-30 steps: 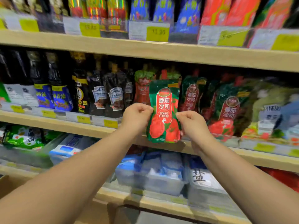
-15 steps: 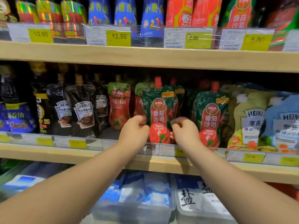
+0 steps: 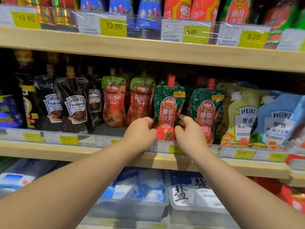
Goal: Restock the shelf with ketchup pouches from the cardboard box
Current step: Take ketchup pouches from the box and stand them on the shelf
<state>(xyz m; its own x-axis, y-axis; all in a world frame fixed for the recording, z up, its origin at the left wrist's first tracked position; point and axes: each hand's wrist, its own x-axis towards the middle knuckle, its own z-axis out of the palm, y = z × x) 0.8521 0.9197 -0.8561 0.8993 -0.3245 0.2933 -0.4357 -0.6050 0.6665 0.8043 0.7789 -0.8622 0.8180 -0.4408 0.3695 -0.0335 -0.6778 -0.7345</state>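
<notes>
The green ketchup pouch (image 3: 167, 109) with the red cap stands upright at the front edge of the middle shelf (image 3: 82, 153), label facing out, "TOMATO KETCHUP" readable near the bottom. Both hands are on it down low. The left hand (image 3: 140, 129) has its fingers curled onto the pouch's left edge and the right hand (image 3: 189, 131) pinches the right edge, so it's gripped from both sides.

Just to its right sits a matching green pouch (image 3: 206, 109), close enough that the two look like they touch. On the left are two red pouches with green tops (image 3: 113, 103), and past those, black Heinz sauce pouches (image 3: 74, 104). Far right there are pale Heinz dressing pouches (image 3: 244, 116) – one yellowish-green, one blue, a bit blurry.

Yellow price tags (image 3: 175, 148) run along the shelf's front rail. The shelf above (image 3: 148, 50) has tags reading 13.80, 13.90, 6.00 and 5.00. Down below, bags of salt (image 3: 189, 192) sit in clear bins.
</notes>
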